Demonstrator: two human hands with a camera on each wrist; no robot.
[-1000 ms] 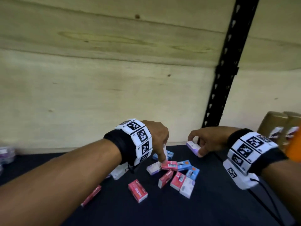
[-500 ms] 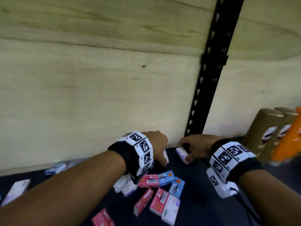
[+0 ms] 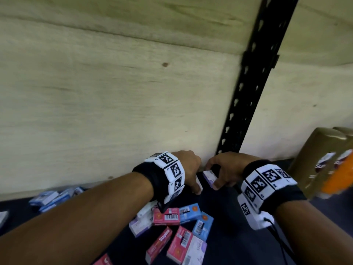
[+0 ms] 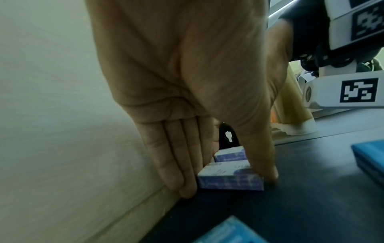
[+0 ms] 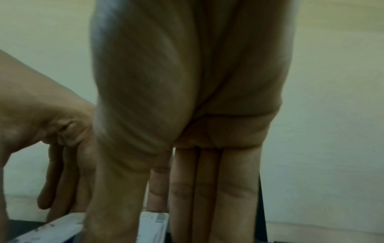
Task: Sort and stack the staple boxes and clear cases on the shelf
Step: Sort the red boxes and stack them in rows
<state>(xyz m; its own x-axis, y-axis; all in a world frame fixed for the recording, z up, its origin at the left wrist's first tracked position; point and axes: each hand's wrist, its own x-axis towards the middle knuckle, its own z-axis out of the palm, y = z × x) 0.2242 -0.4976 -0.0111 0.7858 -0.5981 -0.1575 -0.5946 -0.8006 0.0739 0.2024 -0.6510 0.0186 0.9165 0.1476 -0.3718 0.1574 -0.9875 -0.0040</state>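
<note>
Back by the plywood wall [image 3: 114,111], on the dark shelf [image 3: 229,236], both hands were mid-placement. Left hand [image 3: 188,169] pinched one lavender staple box [image 4: 230,178], right hand [image 3: 227,169] gripped another lavender box [image 3: 209,176]; next they probably needed lining up and stacking.

The left hand [image 4: 187,92] reaches down to the dark shelf [image 4: 301,189], close to its back edge where the pale plywood wall [image 4: 51,115] rises. Straight fingers [image 4: 172,164] stand against the wall-side of a white-and-purple staple box [image 4: 230,179], and the thumb [image 4: 261,157] presses its opposite side, so the box is pinched between them. A second box of the same kind [image 4: 228,154] lies just behind it, possibly touching. Beyond stands a black slotted upright [image 4: 227,136]. A blue box [image 4: 369,159] lies at the right edge, another blurred blue box [image 4: 228,233] nearest the camera.
</note>
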